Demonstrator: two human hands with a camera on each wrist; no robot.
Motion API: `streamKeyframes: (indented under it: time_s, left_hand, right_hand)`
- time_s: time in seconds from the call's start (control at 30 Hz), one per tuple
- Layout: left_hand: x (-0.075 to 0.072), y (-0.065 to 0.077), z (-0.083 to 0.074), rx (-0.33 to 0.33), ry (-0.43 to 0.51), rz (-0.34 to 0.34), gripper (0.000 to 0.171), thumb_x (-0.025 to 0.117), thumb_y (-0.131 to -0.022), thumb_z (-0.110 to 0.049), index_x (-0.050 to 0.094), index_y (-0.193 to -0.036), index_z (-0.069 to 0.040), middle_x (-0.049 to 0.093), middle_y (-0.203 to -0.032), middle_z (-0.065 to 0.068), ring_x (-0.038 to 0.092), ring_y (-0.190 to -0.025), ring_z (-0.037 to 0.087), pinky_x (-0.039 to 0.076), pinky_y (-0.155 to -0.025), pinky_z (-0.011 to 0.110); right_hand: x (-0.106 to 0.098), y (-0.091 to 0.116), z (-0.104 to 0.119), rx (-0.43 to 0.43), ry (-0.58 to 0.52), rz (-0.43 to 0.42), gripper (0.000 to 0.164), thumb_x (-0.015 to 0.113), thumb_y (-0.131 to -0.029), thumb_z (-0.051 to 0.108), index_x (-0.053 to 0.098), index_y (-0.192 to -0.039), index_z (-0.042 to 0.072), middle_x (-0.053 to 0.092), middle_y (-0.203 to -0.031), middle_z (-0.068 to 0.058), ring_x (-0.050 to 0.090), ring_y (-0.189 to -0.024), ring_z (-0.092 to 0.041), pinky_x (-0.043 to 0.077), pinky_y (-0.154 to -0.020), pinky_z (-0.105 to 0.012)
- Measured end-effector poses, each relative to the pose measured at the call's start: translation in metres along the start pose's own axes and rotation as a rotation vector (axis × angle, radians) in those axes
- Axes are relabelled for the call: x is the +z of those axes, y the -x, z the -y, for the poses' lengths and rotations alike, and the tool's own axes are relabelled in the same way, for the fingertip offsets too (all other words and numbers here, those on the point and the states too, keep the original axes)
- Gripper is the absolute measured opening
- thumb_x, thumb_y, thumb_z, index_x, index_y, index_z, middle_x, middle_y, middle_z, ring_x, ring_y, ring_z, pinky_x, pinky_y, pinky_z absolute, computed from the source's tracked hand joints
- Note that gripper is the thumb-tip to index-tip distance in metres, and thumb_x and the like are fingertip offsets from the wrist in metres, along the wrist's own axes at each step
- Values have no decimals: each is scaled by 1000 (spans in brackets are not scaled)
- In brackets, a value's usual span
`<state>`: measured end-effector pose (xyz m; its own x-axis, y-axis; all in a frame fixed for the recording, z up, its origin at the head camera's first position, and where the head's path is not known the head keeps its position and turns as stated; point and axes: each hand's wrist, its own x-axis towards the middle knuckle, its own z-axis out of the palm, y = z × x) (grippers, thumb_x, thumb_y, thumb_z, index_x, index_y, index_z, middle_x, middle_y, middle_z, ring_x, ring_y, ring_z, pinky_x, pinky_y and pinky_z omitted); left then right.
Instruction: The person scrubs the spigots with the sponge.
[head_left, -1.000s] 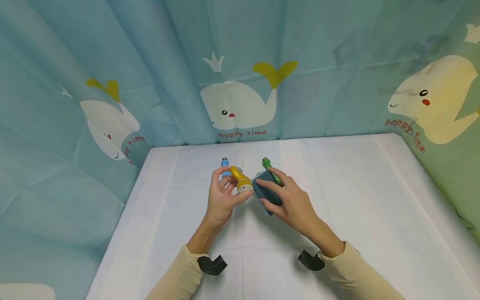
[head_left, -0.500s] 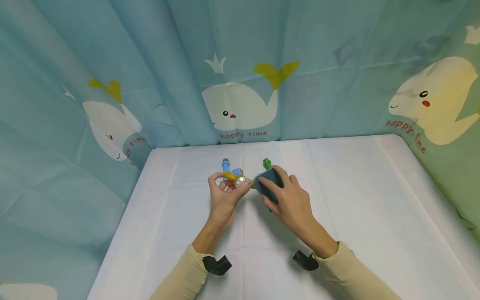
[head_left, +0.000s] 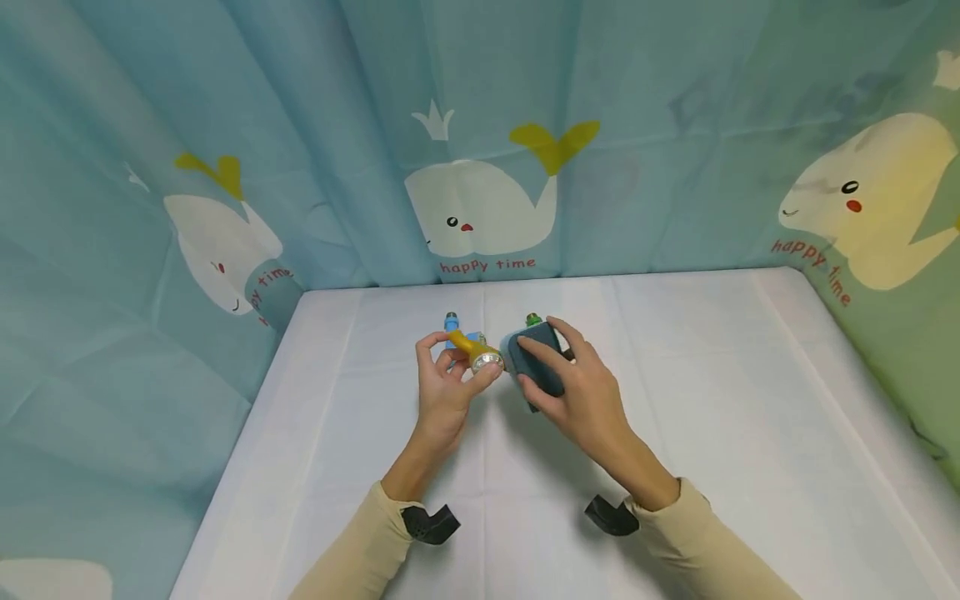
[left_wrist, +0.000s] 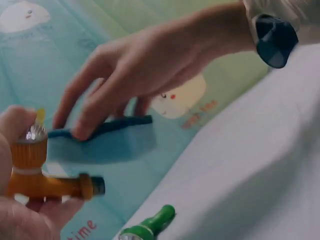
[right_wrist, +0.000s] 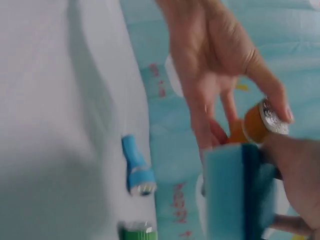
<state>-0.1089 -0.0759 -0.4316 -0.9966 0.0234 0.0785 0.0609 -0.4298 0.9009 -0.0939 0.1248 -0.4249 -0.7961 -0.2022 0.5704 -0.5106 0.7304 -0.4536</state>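
Note:
Pinched between thumb and fingers of my left hand (head_left: 441, 400) is a yellow tap (head_left: 471, 346) with a ridged collar and a shiny clear end. My right hand (head_left: 596, 404) grips a blue sponge (head_left: 541, 373) with a darker scouring side. In the head view the sponge's left edge is right beside the tap; whether they touch is hard to tell. The left wrist view shows the tap's dark-ended side spout (left_wrist: 60, 186), with the sponge (left_wrist: 100, 145) beyond it. Both things are held above the table.
Behind the hands, a blue tap (head_left: 452, 322) and a green tap (head_left: 533, 318) lie on the white-covered table (head_left: 675, 375); the sponge partly hides the green one. A blue-green curtain (head_left: 637, 208) with whale prints stands along the back and sides.
My left hand has turned the yellow tap, its shiny end shifting slightly up. My right hand has moved the sponge slightly up and back, covering more of the green tap.

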Motion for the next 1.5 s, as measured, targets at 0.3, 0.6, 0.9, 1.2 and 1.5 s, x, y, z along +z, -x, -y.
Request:
streamKeyframes:
  time_s: [0.3, 0.6, 0.9, 1.2, 1.5]
  left_hand:
    - [-15, 2, -7, 63, -164, 309, 93, 84, -74, 15, 34, -149, -10, 51, -127, 19, 57, -120, 31, 58, -94, 39]
    - [-22, 4, -15, 76, -211, 518, 94, 89, -71, 9, 40, -150, -4, 49, -132, 23, 54, -122, 29, 57, -97, 42]
    - [-25, 5, -18, 93, -223, 607, 94, 90, -71, 8, 41, -150, 1, 50, -131, 24, 56, -122, 28, 56, -98, 45]
    - [-29, 3, -23, 65, -252, 638, 93, 89, -74, 7, 39, -152, 3, 51, -133, 23, 54, -126, 27, 53, -102, 43]
    - [-35, 4, -24, 19, -293, 653, 95, 89, -72, 10, 39, -152, 1, 51, -134, 24, 55, -127, 29, 53, -101, 44]
  right_hand:
    - [-13, -7, -14, 89, -342, 154, 45, 77, -91, 15, 68, -135, 17, 55, -147, -15, 67, -98, -29, 60, -70, -40]
    - [-18, -8, -22, 88, -437, 294, 43, 76, -93, 13, 67, -135, 15, 57, -146, -16, 67, -100, -27, 59, -75, -36]
    - [-18, -7, -17, 80, -537, 333, 43, 72, -96, 13, 65, -138, 14, 58, -146, -13, 66, -101, -24, 59, -77, -33]
    - [-23, -6, -22, 81, -623, 353, 44, 73, -96, 14, 64, -139, 17, 59, -143, -9, 63, -95, -26, 59, -72, -34]
    - [-15, -2, -30, 105, -582, 364, 43, 74, -95, 13, 66, -137, 17, 60, -142, -7, 63, -94, -24, 59, -74, -34]
